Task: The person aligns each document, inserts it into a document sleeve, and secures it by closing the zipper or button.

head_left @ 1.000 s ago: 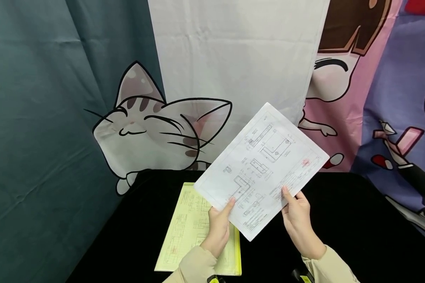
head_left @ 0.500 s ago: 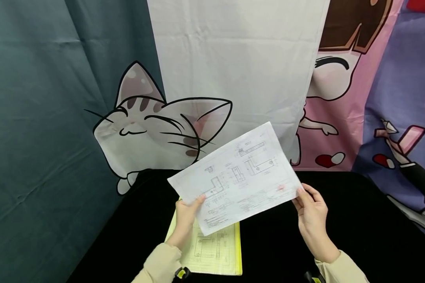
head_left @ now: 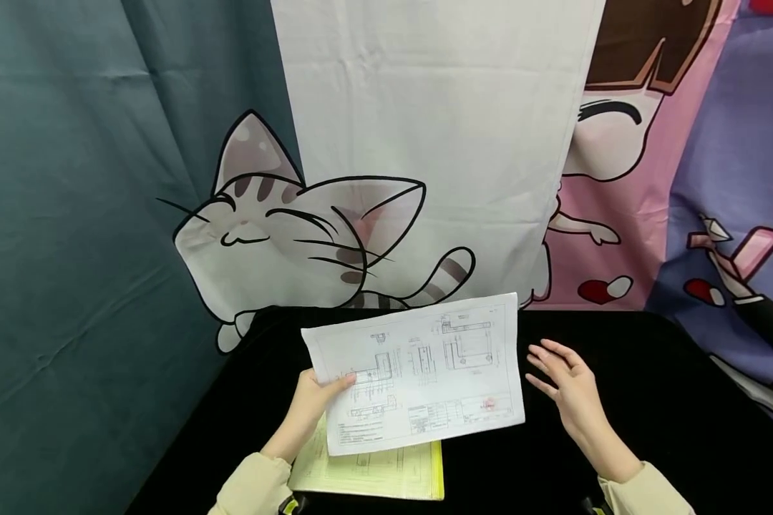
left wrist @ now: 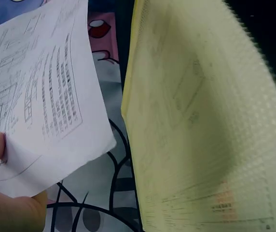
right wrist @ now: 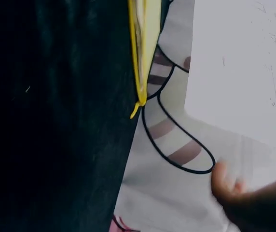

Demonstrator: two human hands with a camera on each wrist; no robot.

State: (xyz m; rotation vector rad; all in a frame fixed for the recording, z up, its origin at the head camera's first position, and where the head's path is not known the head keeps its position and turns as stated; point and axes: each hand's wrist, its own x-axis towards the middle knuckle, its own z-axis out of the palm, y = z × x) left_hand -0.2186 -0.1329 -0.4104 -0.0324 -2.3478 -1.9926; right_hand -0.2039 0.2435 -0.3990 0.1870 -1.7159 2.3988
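A white sheet of paper printed with technical drawings (head_left: 425, 386) is held up in the air, its printed side toward the head camera. My left hand (head_left: 318, 400) pinches it at the left edge, thumb on the printed face. The right hand (head_left: 570, 386) is apart from the sheet, off its right edge, fingers spread and holding nothing. Below the paper lies a yellow translucent zip folder (head_left: 386, 476), partly covered by it in the head view; more drawings show through its mesh cover. In the right wrist view a yellow zipper pull (right wrist: 135, 110) hangs at the folder's corner.
The folder rests on a table covered with black cloth (head_left: 489, 472). Behind the table hangs a curtain (head_left: 438, 129) printed with a cartoon cat (head_left: 283, 243) and other figures.
The sheet has come down and turned from a steep slant to nearly level, moving left. My right hand has let go of its edge and shifted right; the left keeps its pinch.
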